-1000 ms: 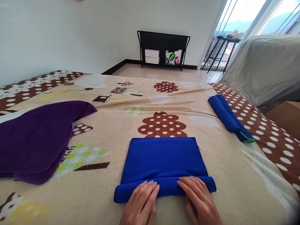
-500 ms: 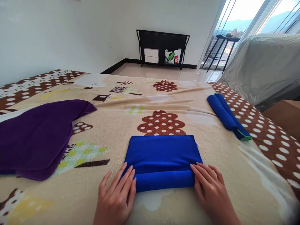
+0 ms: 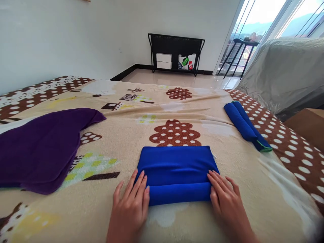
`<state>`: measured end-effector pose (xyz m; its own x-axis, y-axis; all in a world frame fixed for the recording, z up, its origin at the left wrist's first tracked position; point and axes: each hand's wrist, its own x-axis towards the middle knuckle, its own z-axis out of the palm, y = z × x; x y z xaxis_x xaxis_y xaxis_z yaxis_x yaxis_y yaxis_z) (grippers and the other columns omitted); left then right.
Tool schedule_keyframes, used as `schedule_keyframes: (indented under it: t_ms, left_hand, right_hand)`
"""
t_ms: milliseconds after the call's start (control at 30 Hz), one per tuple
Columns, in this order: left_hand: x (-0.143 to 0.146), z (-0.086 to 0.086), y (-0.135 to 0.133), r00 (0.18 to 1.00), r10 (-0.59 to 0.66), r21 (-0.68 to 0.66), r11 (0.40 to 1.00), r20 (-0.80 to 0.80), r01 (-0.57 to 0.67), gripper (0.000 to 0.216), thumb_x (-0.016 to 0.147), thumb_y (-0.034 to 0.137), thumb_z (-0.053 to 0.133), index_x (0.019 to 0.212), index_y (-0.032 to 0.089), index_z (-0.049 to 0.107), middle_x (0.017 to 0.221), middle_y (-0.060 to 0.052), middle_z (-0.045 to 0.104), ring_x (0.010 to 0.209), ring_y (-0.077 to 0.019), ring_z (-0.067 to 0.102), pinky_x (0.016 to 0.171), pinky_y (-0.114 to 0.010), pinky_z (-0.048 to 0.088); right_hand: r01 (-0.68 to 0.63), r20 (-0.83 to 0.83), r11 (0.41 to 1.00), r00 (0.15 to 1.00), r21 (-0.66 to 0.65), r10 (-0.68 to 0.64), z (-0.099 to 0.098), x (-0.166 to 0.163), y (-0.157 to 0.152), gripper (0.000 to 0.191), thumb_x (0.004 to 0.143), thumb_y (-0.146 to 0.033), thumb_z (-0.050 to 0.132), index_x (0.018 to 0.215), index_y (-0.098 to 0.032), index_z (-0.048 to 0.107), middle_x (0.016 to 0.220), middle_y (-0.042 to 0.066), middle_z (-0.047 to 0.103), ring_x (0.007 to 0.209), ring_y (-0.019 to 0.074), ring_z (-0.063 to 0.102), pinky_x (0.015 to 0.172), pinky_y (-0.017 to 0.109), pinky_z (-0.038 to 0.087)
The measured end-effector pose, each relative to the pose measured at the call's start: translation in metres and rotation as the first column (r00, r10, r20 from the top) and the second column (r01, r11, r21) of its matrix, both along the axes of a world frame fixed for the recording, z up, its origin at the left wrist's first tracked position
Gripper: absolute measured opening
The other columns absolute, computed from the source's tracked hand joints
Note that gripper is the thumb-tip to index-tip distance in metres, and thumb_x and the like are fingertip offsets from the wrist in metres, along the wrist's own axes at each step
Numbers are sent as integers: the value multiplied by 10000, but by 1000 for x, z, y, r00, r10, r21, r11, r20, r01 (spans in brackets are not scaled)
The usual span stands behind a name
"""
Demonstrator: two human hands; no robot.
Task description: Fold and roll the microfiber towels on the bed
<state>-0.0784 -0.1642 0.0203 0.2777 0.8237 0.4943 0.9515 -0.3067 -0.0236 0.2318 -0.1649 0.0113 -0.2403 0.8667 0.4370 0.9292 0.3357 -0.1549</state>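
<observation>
In front of me a blue cloth [image 3: 177, 160] lies on the bed, its near edge turned into a roll. My left hand [image 3: 133, 200] rests on the left end of that roll, fingers stretched out and thumb apart. At the right end, my right hand [image 3: 225, 195] lies with fingers extended over the cloth's edge. Neither hand is wrapped round the cloth. A white tag shows at the cloth's right side. Off to the right are rolled blue cloths [image 3: 244, 125] with a green edge. Purple cloths [image 3: 43, 148] are spread in a pile on the left.
A cream patterned blanket [image 3: 126, 131] with brown dotted borders covers the bed. Beyond it, a black rack [image 3: 177, 44] holds white boxes and a bag against the wall. A stool [image 3: 240, 55], a plastic-covered bulky item [image 3: 288, 67] and a cardboard box [image 3: 307, 126] stand right.
My left hand has shifted slightly right and up along the roll. The right hand has moved up a little. The blue cloth looks nearly the same.
</observation>
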Motion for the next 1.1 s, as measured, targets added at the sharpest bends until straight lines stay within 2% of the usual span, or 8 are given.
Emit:
schedule_keyframes:
  t_ms: [200, 300, 467, 567, 733, 867, 967, 1100]
  left_hand:
    - [71, 8, 8, 979, -178, -74, 980, 99, 186, 387, 944, 186, 390, 1215, 153, 664, 1294, -64, 676, 1214, -200, 613, 967, -361, 420]
    - [49, 3, 15, 998, -32, -150, 988, 46, 39, 399, 962, 280, 429, 1301, 181, 613, 1371, -66, 620, 1261, -242, 580, 882, -388, 447]
    - [-4, -1, 15, 990, 138, -78, 988, 30, -136, 398, 968, 287, 422, 1320, 207, 590, 1362, -93, 620, 1268, -302, 569, 1071, -551, 288]
    - [19, 4, 14, 996, 88, -14, 996, 29, -88, 385, 942, 208, 433, 1281, 169, 613, 1371, -107, 610, 1276, -305, 564, 1114, -569, 235]
    - [72, 8, 26, 995, -97, -152, 983, 22, 100, 469, 926, 164, 373, 1352, 139, 565, 1422, -71, 570, 1311, -221, 543, 1047, -427, 414]
    - [35, -3, 36, 992, 124, -232, 966, 10, -118, 513, 965, 309, 401, 1453, 163, 456, 1505, -94, 468, 1364, -286, 484, 1067, -537, 410]
    - [1, -5, 34, 981, 191, -221, 958, 13, -184, 517, 973, 306, 380, 1462, 151, 443, 1511, -108, 460, 1381, -299, 461, 1097, -576, 369]
    - [21, 10, 31, 990, 139, -174, 975, -9, -139, 497, 954, 216, 358, 1417, 101, 497, 1485, -155, 482, 1390, -321, 445, 1131, -626, 279]
  right_hand:
    - [-210, -138, 970, 972, -123, 192, 16, -76, 6, 443, 914, -134, 379, 1275, -208, 625, 1334, 17, 637, 1205, 162, 602, 1046, 355, 402]
    - [-71, -108, 984, 993, -163, 53, 10, -53, 16, 408, 966, -182, 362, 1279, -209, 623, 1352, 25, 624, 1221, 175, 593, 1030, 379, 417]
    - [103, 6, 990, 995, -97, -103, -1, 2, 18, 408, 994, -262, 356, 1310, -181, 601, 1387, 60, 594, 1235, 229, 589, 1029, 457, 409]
    - [64, -8, 997, 998, -53, -65, 7, -27, 13, 424, 964, -212, 381, 1331, -157, 586, 1392, 74, 587, 1287, 241, 550, 1077, 474, 377]
    - [-164, -112, 959, 984, -233, 141, 19, -80, 25, 481, 926, -159, 392, 1374, -210, 561, 1435, 19, 549, 1336, 183, 507, 1103, 403, 413]
    - [40, -64, 959, 996, -281, -61, 7, -33, 46, 481, 976, -224, 332, 1419, -178, 516, 1473, 63, 503, 1381, 215, 457, 1113, 480, 400]
    - [125, -25, 952, 990, -278, -137, 1, 5, 50, 501, 972, -219, 308, 1434, -176, 496, 1484, 66, 489, 1386, 216, 451, 1125, 509, 381]
    - [116, 38, 971, 993, -208, -111, 14, -17, 46, 494, 948, -185, 348, 1407, -137, 525, 1468, 91, 504, 1403, 242, 425, 1177, 544, 285]
